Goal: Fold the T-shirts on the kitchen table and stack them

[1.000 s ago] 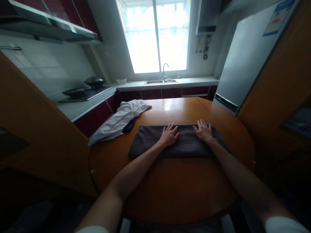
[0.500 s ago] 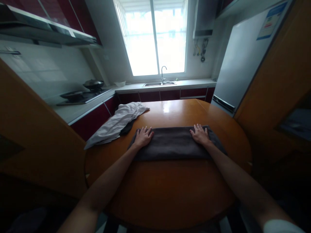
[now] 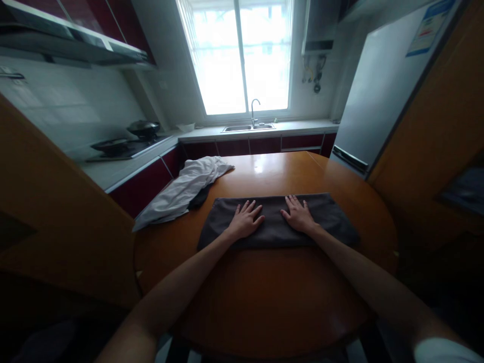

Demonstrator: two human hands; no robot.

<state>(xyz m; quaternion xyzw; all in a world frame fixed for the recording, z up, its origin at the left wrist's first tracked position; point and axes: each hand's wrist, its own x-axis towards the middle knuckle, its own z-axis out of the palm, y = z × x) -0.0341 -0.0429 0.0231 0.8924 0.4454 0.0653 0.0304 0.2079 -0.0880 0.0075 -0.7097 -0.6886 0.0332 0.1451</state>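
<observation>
A dark grey folded cloth (image 3: pixel 272 229), perhaps a garment, lies as a wide flat strip across the wooden table (image 3: pixel 280 302). On its left half my left hand (image 3: pixel 245 221) rests palm down, fingers spread. My right hand (image 3: pixel 298 214) lies flat on the cloth right of the middle, fingertips close to its far edge. Neither hand grips anything. Parts of the cloth under my palms and wrists are hidden.
A crumpled white garment (image 3: pixel 189 186) lies at the table's left side, with a dark piece of cloth (image 3: pixel 200 196) partly under it. Beyond are a counter with a sink (image 3: pixel 247 128), a stove with pans (image 3: pixel 143 128) at left and a fridge (image 3: pixel 381 91) at right.
Both hands have slid inward over the cloth and are closer together. My left hand has moved right and slightly nearer to me, my right hand left. The fingers remain spread.
</observation>
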